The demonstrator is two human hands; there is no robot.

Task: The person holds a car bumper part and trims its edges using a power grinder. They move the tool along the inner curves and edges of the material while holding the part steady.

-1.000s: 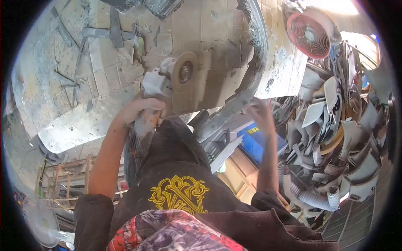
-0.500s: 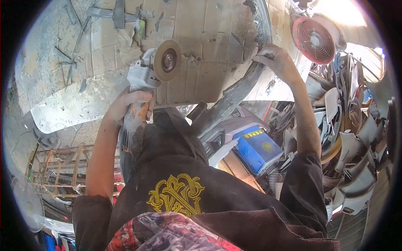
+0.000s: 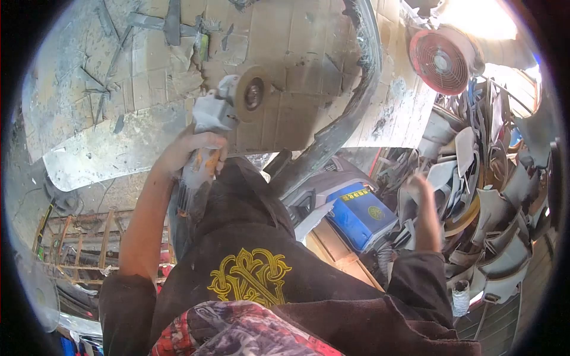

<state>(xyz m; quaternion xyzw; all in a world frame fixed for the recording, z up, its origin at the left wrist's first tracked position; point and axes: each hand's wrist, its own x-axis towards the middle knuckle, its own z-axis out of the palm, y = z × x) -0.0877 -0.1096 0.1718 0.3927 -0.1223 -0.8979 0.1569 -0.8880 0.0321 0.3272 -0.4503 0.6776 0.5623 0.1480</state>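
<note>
In the head view, my left hand [image 3: 193, 151] is wrapped round the body of an angle grinder [image 3: 212, 113]. The grinder stands upright, its round disc [image 3: 252, 95] at the top facing right. A long, curved grey strip with ragged edges [image 3: 332, 139] runs from the upper right down towards my lap. My right hand [image 3: 420, 190] is apart from that strip, in front of the stacked grey pieces on the right. Motion smears its fingers, so I cannot make out whether they are closed.
Cardboard [image 3: 285, 53] with scattered grey offcuts covers the surface ahead. A red round fan [image 3: 439, 61] stands at the upper right. Near my right arm sits a blue box [image 3: 361, 219]. Stacked curved grey pieces [image 3: 504, 237] fill the right side; a rusty metal rack [image 3: 80, 240] is at lower left.
My right hand has let go of the grey strip and moved down and to the right. The strip's curve has shifted slightly. My left hand and the grinder moved slightly right and down.
</note>
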